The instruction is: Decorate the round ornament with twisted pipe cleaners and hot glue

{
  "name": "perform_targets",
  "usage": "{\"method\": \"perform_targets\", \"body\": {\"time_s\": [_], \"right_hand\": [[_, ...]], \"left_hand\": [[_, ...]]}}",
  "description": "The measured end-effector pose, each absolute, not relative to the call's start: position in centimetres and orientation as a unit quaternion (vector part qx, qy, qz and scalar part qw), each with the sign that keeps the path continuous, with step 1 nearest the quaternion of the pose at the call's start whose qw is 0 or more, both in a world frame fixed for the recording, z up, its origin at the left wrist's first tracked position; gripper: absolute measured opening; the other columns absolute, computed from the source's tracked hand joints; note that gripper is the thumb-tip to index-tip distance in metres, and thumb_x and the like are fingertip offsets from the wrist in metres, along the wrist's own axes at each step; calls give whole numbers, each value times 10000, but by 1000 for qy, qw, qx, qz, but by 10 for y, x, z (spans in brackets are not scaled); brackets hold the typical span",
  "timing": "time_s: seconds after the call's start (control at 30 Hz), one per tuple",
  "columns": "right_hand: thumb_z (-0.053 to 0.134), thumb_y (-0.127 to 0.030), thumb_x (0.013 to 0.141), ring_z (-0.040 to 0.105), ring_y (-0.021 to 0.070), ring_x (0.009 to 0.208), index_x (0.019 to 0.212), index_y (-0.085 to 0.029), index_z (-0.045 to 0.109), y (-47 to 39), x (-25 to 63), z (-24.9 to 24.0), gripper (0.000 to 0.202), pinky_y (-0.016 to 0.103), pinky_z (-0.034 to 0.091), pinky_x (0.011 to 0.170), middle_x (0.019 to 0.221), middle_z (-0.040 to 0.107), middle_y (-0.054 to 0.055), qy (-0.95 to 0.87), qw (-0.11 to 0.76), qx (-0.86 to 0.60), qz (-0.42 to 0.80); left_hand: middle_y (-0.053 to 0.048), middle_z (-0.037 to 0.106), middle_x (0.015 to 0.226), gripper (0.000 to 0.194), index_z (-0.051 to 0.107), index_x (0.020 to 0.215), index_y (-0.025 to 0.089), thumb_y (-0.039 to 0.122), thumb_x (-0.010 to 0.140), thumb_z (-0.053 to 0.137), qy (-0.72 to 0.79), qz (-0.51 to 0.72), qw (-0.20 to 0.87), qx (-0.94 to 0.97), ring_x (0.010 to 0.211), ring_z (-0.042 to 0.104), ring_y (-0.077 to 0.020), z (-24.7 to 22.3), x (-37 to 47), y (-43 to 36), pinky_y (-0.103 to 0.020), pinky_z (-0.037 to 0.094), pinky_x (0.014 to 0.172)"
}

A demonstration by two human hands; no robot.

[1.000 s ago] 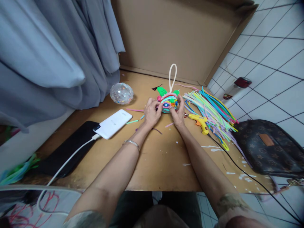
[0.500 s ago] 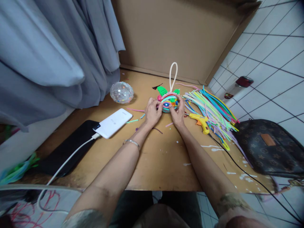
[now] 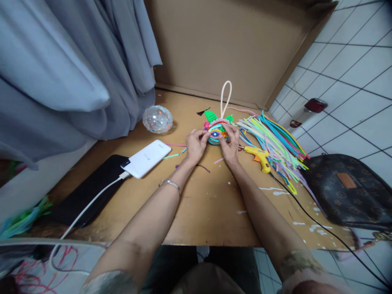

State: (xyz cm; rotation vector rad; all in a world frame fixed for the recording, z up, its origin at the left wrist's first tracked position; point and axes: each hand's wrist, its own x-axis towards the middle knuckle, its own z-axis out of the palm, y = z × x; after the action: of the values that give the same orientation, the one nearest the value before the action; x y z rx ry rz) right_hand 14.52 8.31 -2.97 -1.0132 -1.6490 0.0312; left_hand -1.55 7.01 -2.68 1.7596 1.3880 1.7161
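Between my two hands is a round, colourful craft ornament [image 3: 215, 134] with curved bands of pipe cleaner, a blue eye-like spot, green leaf shapes and a pink ball. A tall cream loop [image 3: 226, 98] rises from its top. My left hand [image 3: 196, 143] grips the ornament's left side with thumb and fingers closed. On the other side my right hand [image 3: 230, 143] is closed on it, the thumb at the front and fingers over the upper right. My fingers hide parts of both sides.
A yellow glue gun [image 3: 259, 157] lies right of my hands, beside a heap of coloured pipe cleaners [image 3: 269, 139]. A clear ball [image 3: 157, 119] stands at the left. Nearer are a white power bank [image 3: 147, 159], a black case [image 3: 92, 192] and, far right, a dark patterned bag [image 3: 352, 196].
The ornament and its loop have tilted slightly to the right. The fingers of my right hand have shifted a little over its upper right side; my left hand has barely moved.
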Motion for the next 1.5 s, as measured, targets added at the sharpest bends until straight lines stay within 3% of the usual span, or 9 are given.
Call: {"method": "perform_targets", "body": {"time_s": [0.3, 0.53, 0.77, 1.0, 1.2, 1.5], "right_hand": [[525, -523, 989, 511, 278, 1394, 1242, -300, 736, 82, 144, -30, 398, 532, 458, 1173, 1463, 484, 89, -709, 560, -428, 6], [488, -462, 1015, 554, 252, 1350, 1141, -289, 781, 81, 142, -27, 363, 498, 474, 1163, 1365, 566, 86, -720, 557, -413, 4], [510, -445, 1004, 565, 257, 1328, 1139, -299, 778, 80, 144, -25, 334, 510, 469, 1162, 1360, 574, 82, -719, 546, -430, 23], [507, -450, 1013, 556, 252, 1329, 1168, -303, 770, 78, 146, -25, 339, 499, 482, 1142, 1384, 556, 77, -724, 534, -435, 7], [634, -488, 943, 509, 292, 1387, 1178, -325, 764, 75, 143, -25, 314, 521, 439, 1167, 1404, 556, 70, -725, 538, -430, 30], [648, -448, 942, 517, 297, 1368, 1176, -335, 758, 76, 147, -26, 282, 541, 446, 1145, 1425, 541, 68, -734, 522, -434, 21]], "left_hand": [[-48, 767, 853, 203, 740, 918, 185, 356, 935, 632, 452, 620, 219, 603, 780, 688, -173, -29, -10, 71, -290, 537, 744], [-76, 777, 985, 179, 764, 975, 196, 213, 911, 598, 431, 616, 186, 632, 889, 704, -199, -29, -12, 71, -331, 551, 844], [-76, 763, 995, 230, 782, 1024, 211, 250, 943, 570, 443, 585, 147, 663, 855, 679, -189, -25, -16, 67, -316, 538, 819], [-97, 732, 1051, 280, 752, 1133, 204, 352, 905, 688, 439, 549, 76, 707, 916, 668, -211, -27, -18, 66, -309, 530, 811], [-83, 723, 1009, 210, 749, 1099, 203, 288, 941, 641, 442, 553, 73, 702, 880, 666, -195, -31, -18, 71, -295, 526, 800], [-81, 711, 991, 180, 754, 1060, 193, 262, 915, 673, 439, 554, 64, 704, 866, 663, -192, -31, -18, 71, -283, 496, 743]]}}
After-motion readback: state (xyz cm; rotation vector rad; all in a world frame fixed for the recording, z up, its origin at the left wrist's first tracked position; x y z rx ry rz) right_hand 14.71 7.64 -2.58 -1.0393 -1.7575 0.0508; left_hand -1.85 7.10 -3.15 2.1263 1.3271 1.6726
